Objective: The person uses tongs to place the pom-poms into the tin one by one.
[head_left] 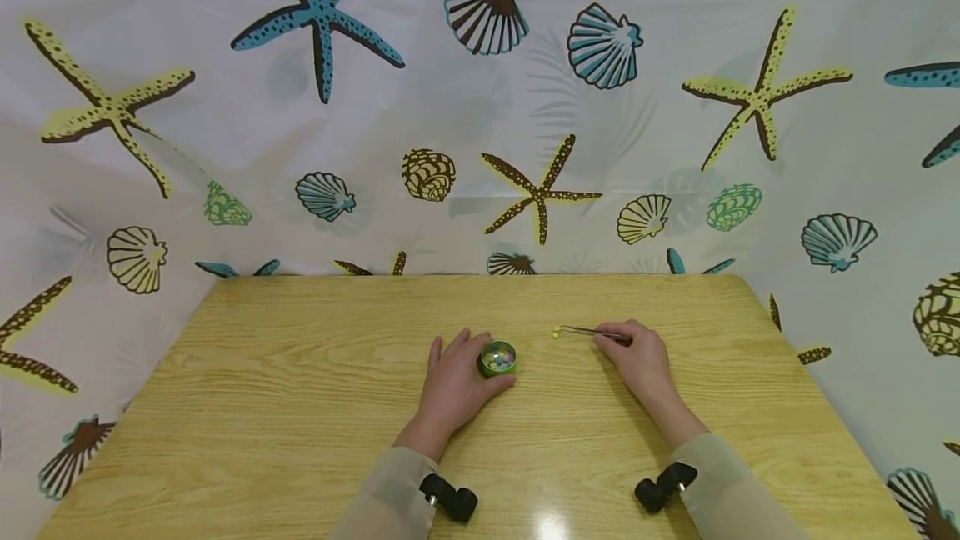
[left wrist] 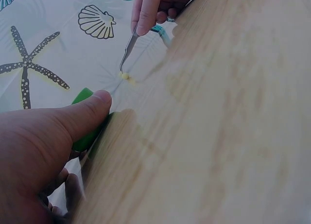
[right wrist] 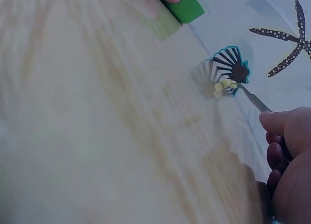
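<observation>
My left hand (head_left: 455, 390) holds a small round green tin (head_left: 488, 371) standing on the table, thumb at the near side and fingers around the far left. Inside the tin lie several small coloured beads (head_left: 498, 357). Between thumb and fingers, my right hand (head_left: 637, 357) pinches a pair of metal tweezers (head_left: 592, 331) with a bent tip pointing left. At that tip are a few small yellow beads (right wrist: 222, 85), just right of the tin. Whether the tips grip one of them is too small to tell. In the left wrist view, the thumb (left wrist: 90, 112) presses the green tin's side.
Both hands work over a wood-grain table (head_left: 300, 423). Behind and beside it hangs a white cloth (head_left: 420, 107) printed with starfish and shells. A black wrist mount (head_left: 448, 497) sits on the left sleeve, and another black mount (head_left: 664, 486) on the right.
</observation>
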Demonstrator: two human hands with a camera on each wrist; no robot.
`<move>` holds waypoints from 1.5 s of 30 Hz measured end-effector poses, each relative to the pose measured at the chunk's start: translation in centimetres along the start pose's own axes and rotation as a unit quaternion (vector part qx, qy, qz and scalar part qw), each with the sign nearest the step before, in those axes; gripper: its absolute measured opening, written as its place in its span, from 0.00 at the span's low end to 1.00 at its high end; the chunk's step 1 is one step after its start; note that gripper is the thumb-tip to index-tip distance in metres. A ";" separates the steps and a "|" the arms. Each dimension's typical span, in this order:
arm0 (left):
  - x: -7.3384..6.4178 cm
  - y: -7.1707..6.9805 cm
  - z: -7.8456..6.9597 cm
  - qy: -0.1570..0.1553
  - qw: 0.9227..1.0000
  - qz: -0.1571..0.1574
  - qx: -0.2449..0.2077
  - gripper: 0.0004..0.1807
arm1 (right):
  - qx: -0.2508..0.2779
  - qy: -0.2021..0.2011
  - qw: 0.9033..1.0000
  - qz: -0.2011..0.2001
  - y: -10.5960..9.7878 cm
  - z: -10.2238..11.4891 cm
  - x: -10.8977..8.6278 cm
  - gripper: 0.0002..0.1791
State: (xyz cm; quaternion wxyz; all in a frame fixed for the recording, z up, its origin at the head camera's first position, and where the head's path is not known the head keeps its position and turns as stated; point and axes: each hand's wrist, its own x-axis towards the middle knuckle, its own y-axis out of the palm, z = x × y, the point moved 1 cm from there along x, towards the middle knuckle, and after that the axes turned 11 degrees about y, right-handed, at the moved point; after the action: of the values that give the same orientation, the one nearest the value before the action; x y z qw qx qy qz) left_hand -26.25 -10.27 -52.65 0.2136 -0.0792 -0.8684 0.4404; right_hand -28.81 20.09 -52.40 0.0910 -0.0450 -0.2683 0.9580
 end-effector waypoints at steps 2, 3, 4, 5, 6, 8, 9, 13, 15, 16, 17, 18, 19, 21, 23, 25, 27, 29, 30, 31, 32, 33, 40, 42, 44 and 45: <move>0.0 0.0 0.0 0.000 1.000 0.000 0.000 0.44 | 0.006 0.002 1.000 -0.001 -0.1 0.1 -0.1 0.12; 0.0 0.0 0.0 0.001 1.000 0.000 -0.001 0.44 | 0.010 0.003 1.000 -0.002 -0.1 0.1 -0.1 0.12; 0.0 0.0 0.0 0.001 1.000 0.000 -0.001 0.44 | 0.014 0.005 1.000 -0.003 -0.2 0.1 -0.2 0.12; 0.0 0.0 0.0 0.001 1.000 -0.001 -0.002 0.44 | 0.018 0.007 1.000 -0.003 -0.2 0.2 -0.2 0.12; 0.0 0.0 0.0 0.001 1.000 -0.001 -0.003 0.44 | 0.020 0.009 1.000 -0.004 -0.2 0.2 -0.3 0.12; 0.0 0.1 0.0 0.001 1.000 -0.001 -0.002 0.43 | 0.026 0.013 1.000 -0.004 -0.3 0.4 -0.4 0.12; 0.0 0.1 0.1 0.001 1.000 -0.001 -0.002 0.43 | 0.029 0.014 0.999 -0.004 -0.4 0.5 -0.5 0.12; 0.1 0.1 0.1 0.002 1.000 -0.001 0.001 0.43 | 0.039 0.015 0.999 -0.005 -0.5 0.9 -0.8 0.12; 0.1 0.2 0.1 0.002 1.000 -0.001 0.002 0.43 | 0.045 0.013 0.999 -0.005 -0.5 1.1 -0.9 0.11; 0.1 0.2 0.2 0.003 1.000 -0.002 0.002 0.43 | 0.048 0.012 0.999 -0.005 -0.5 1.3 -0.9 0.11; 0.1 0.2 0.2 0.003 1.000 -0.002 0.002 0.43 | 0.051 0.010 0.999 -0.004 -0.5 1.4 -1.0 0.11; 0.1 0.2 0.2 0.003 1.000 -0.002 0.002 0.43 | 0.055 0.010 0.998 -0.003 -0.5 1.5 -1.1 0.11; 0.1 0.1 0.2 0.003 1.000 -0.002 0.002 0.43 | 0.058 0.009 0.998 -0.002 -0.4 1.7 -1.2 0.11; 0.0 0.1 0.2 0.003 1.000 -0.001 0.001 0.43 | 0.063 0.007 0.998 -0.001 -0.4 2.0 -1.4 0.11; 0.0 0.1 0.2 0.002 1.000 0.000 0.000 0.44 | 0.068 0.006 0.998 0.000 -0.3 2.3 -1.6 0.11; 0.0 0.1 0.1 0.002 1.000 0.000 -0.001 0.44 | 0.070 0.003 0.998 -0.001 -0.2 2.6 -1.7 0.11; 0.0 0.1 0.1 0.001 1.000 0.001 -0.001 0.44 | 0.074 0.001 0.997 0.001 -0.1 2.8 -1.8 0.10; 0.0 0.0 0.1 0.001 1.000 0.001 -0.001 0.44 | 0.077 -0.003 0.997 0.002 0.0 3.1 -2.0 0.10; 0.0 0.0 0.1 0.000 1.000 0.001 -0.001 0.44 | 0.078 -0.005 0.997 0.004 0.1 3.2 -2.1 0.09; 0.0 0.0 0.1 0.000 1.000 0.001 -0.001 0.44 | 0.081 -0.007 0.997 0.008 0.1 3.3 -2.3 0.09; 0.0 0.0 0.1 -0.001 1.000 0.001 -0.001 0.44 | 0.083 -0.009 0.996 0.011 0.2 3.4 -2.4 0.09; 0.0 0.0 0.1 -0.001 1.000 0.001 -0.002 0.44 | 0.084 -0.011 0.996 0.013 0.3 3.5 -2.5 0.09; 0.1 0.2 0.3 -0.003 1.000 0.002 -0.002 0.44 | 0.086 -0.030 0.996 0.025 0.9 3.9 -3.3 0.08; 0.1 0.2 0.3 -0.002 1.000 0.002 0.001 0.44 | 0.081 -0.034 0.996 0.029 1.1 4.0 -3.4 0.07; 0.1 0.1 0.2 -0.003 1.000 0.003 0.003 0.44 | 0.079 -0.037 0.995 0.037 1.4 4.1 -3.6 0.07; 0.1 0.1 0.2 -0.002 1.000 0.003 0.004 0.44 | 0.078 -0.038 0.995 0.041 1.5 4.1 -3.7 0.07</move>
State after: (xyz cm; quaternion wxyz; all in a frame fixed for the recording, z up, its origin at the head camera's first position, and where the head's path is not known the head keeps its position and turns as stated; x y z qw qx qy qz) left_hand -26.40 -10.33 -52.85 0.2108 -0.0800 -0.8668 0.4448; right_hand -25.96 16.03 -49.53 0.0447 -0.0120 -0.1941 0.9799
